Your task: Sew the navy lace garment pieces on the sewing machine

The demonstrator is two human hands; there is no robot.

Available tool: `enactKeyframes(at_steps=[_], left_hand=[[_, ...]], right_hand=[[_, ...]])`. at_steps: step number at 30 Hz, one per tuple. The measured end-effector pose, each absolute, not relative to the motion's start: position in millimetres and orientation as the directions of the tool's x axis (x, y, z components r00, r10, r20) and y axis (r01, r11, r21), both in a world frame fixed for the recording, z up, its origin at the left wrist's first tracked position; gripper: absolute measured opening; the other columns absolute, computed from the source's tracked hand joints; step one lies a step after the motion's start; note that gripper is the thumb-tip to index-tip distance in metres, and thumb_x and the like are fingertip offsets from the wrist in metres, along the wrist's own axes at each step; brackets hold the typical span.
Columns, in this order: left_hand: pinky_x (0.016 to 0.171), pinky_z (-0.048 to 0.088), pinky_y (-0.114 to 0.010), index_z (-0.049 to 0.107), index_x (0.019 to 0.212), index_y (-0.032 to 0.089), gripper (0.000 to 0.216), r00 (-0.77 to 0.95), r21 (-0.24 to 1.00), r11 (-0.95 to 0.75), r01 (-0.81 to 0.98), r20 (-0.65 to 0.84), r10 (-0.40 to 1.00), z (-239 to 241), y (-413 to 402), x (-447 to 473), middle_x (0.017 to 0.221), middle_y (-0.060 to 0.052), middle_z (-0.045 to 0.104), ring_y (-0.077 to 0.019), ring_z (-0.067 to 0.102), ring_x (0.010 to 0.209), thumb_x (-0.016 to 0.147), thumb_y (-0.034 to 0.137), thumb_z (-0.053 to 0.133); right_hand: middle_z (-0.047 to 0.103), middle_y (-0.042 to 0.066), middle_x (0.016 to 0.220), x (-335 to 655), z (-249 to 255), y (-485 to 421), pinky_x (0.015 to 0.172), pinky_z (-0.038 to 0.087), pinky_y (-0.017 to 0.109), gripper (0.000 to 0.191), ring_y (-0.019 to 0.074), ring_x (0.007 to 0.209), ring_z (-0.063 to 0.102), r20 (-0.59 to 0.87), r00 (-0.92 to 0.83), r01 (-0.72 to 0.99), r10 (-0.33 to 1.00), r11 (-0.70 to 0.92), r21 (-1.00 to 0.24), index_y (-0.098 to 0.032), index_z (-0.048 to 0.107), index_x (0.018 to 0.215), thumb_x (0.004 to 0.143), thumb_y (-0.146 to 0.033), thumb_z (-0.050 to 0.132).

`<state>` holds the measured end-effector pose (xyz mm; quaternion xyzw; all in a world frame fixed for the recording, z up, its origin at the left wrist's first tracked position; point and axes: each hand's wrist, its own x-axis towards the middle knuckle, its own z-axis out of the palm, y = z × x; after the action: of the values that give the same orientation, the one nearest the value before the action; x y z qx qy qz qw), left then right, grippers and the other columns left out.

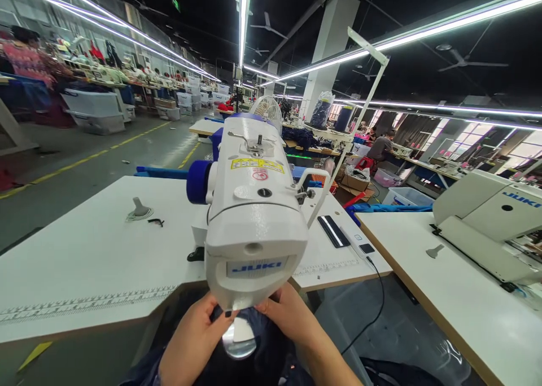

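Tabletop: white, L of machine.
L hand: fingers curled, pinching dark fabric under machine head.
Sewing machine: white, centre; fabric lies at its needle end.
R hand: fingers closed on same fabric, touching machine base.
Phone: on tabletop, R of machine.

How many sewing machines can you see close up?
2. One white machine sits right in front, with the left hand and right hand on dark cloth under it. Another machine is on the table at the right. More may be hidden far back.
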<state>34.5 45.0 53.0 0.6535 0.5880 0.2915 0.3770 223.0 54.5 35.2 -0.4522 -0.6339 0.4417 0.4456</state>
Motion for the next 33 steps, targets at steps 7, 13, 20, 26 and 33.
enactKeyframes(at_steps=[7,13,20,26,33], left_hand=[[0.082,0.045,-0.024,0.065,0.092,0.022,0.031,0.161,0.89,-0.006,0.456,-0.076,0.984,58,43,35,0.092,0.0,0.071,-0.0233,0.064,0.098,0.082,0.046,0.049],[0.056,0.04,-0.025,0.055,0.065,0.021,0.035,0.058,0.764,-0.056,0.643,0.024,0.998,52,38,37,0.057,0.003,0.053,-0.0165,0.051,0.057,0.081,0.05,0.042],[0.058,0.038,-0.023,0.049,0.064,0.021,0.036,0.046,0.744,0.002,0.668,-0.045,0.998,49,41,42,0.06,0.003,0.047,-0.014,0.045,0.059,0.079,0.052,0.041],[0.046,0.029,-0.023,0.033,0.053,0.024,0.037,-0.061,0.722,0.048,0.69,-0.008,0.998,52,36,46,0.052,0.005,0.036,-0.0117,0.034,0.048,0.077,0.051,0.045],[0.046,0.031,-0.022,0.036,0.051,0.024,0.042,0.015,0.772,-0.023,0.635,0.018,1.0,49,37,43,0.052,0.006,0.038,-0.0107,0.036,0.048,0.078,0.053,0.049]], right_hand=[[0.062,-0.001,0.065,221,31,54,0.062,0.048,0.026,0.042,0.0168,0.065,0.059,0.144,-0.19,0.09,0.971,0.163,-0.983,-0.019,0.063,0.087,0.073,-0.058,0.069],[0.06,-0.001,0.064,221,29,55,0.058,0.047,0.025,0.037,0.0159,0.063,0.058,0.156,-0.217,0.105,0.964,0.182,-0.978,-0.02,0.063,0.086,0.076,-0.055,0.067],[0.063,0.0,0.071,220,32,52,0.065,0.049,0.027,0.036,0.0176,0.07,0.06,0.15,-0.206,0.116,0.967,0.176,-0.977,-0.019,0.062,0.089,0.077,-0.053,0.067],[0.063,0.0,0.071,220,27,52,0.067,0.05,0.028,0.031,0.0185,0.071,0.06,0.162,-0.177,0.118,0.971,0.184,-0.976,-0.02,0.063,0.088,0.077,-0.049,0.069],[0.062,-0.001,0.067,220,24,53,0.064,0.05,0.027,0.031,0.0173,0.066,0.06,0.182,-0.175,0.113,0.968,0.203,-0.973,-0.02,0.063,0.087,0.077,-0.048,0.069]])
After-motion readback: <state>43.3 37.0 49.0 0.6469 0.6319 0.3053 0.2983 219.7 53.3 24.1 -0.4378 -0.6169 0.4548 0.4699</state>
